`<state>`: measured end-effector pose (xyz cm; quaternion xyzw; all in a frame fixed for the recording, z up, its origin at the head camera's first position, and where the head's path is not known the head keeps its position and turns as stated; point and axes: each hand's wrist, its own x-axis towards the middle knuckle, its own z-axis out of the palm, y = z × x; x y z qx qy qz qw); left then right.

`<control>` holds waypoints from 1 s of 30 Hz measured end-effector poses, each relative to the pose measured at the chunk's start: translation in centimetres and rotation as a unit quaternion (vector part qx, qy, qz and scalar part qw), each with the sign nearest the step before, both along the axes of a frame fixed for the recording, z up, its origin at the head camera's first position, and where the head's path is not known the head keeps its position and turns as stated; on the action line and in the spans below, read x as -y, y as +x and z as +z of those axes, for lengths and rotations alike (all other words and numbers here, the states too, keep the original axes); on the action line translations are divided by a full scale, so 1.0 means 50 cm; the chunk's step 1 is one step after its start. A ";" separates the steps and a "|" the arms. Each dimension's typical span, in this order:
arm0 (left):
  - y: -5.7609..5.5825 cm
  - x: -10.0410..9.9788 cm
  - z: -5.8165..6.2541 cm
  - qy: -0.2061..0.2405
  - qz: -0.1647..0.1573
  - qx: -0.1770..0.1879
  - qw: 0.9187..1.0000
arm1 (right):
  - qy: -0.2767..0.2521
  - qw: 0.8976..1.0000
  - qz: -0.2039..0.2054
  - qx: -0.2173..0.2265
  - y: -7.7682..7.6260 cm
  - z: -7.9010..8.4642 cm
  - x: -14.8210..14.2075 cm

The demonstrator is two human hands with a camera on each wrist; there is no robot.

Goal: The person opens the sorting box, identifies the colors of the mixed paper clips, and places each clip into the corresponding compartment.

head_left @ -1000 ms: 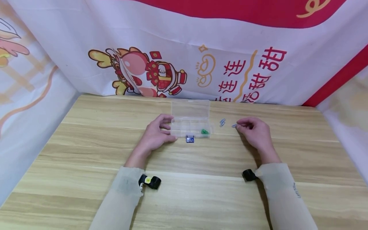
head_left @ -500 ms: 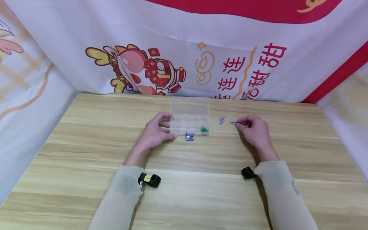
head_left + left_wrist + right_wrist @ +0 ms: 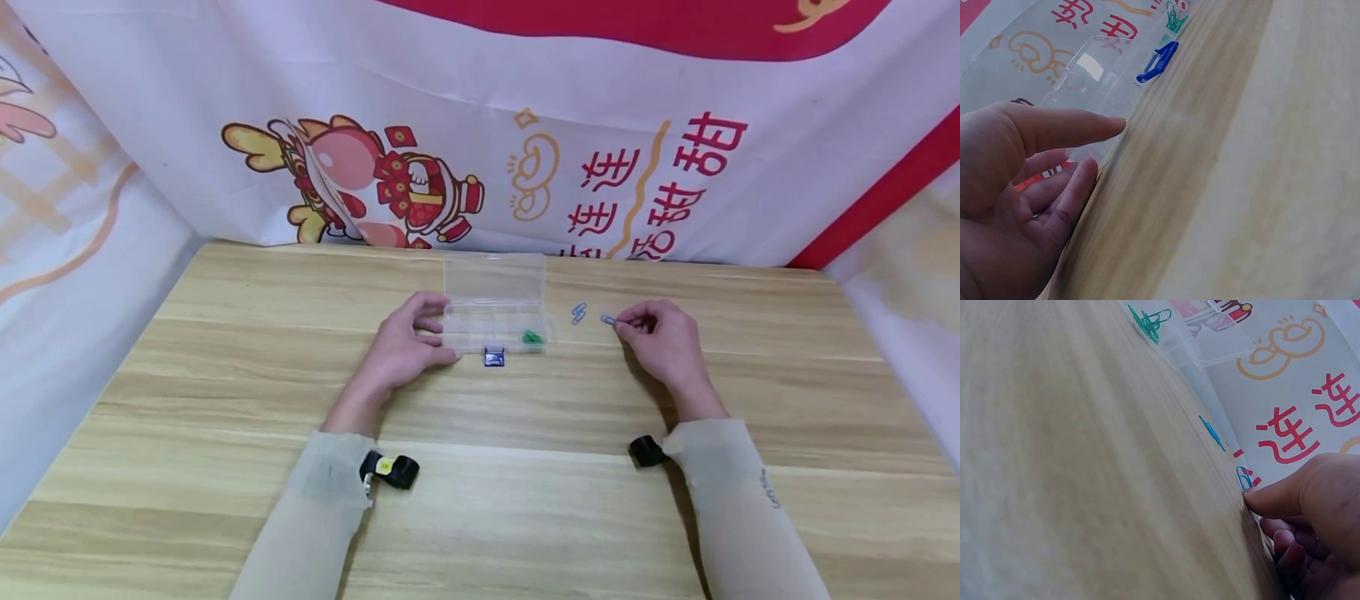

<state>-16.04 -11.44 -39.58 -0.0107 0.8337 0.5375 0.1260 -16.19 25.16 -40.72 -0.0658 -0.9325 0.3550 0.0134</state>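
Observation:
A clear plastic compartment box (image 3: 483, 327) stands near the table's far side, its lid (image 3: 495, 278) raised at the back and a blue latch (image 3: 493, 357) hanging down in front. Green paper clips (image 3: 532, 337) lie in its front right compartment. My left hand (image 3: 405, 343) holds the box's left end, the thumb along the front corner and the fingers curved around the side and back. Between thumb and index finger, my right hand (image 3: 663, 337) pinches a blue paper clip (image 3: 1244, 479) by one end, just at the table. More blue paper clips (image 3: 578, 313) lie between the box and that hand.
The wood-grain table (image 3: 517, 517) stretches in front of both forearms. A printed cloth (image 3: 480, 167) hangs close behind the box, and further cloth walls close off the left and right sides. Each wrist carries a black camera mount (image 3: 648, 451).
The blue paper clip in my right hand shows further out from the fingertips than a second ago, and it has tilted slightly. My left hand stays on the box. The head view has shifted a little.

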 end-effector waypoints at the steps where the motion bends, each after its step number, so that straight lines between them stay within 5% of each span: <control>1: 0.000 0.000 0.000 0.000 0.000 0.000 1.000 | 0.001 1.000 0.002 0.000 0.000 0.000 0.000; 30: 0.000 0.001 -0.002 0.005 -0.002 -0.004 1.000 | -0.086 0.996 -0.029 0.010 0.001 0.023 0.002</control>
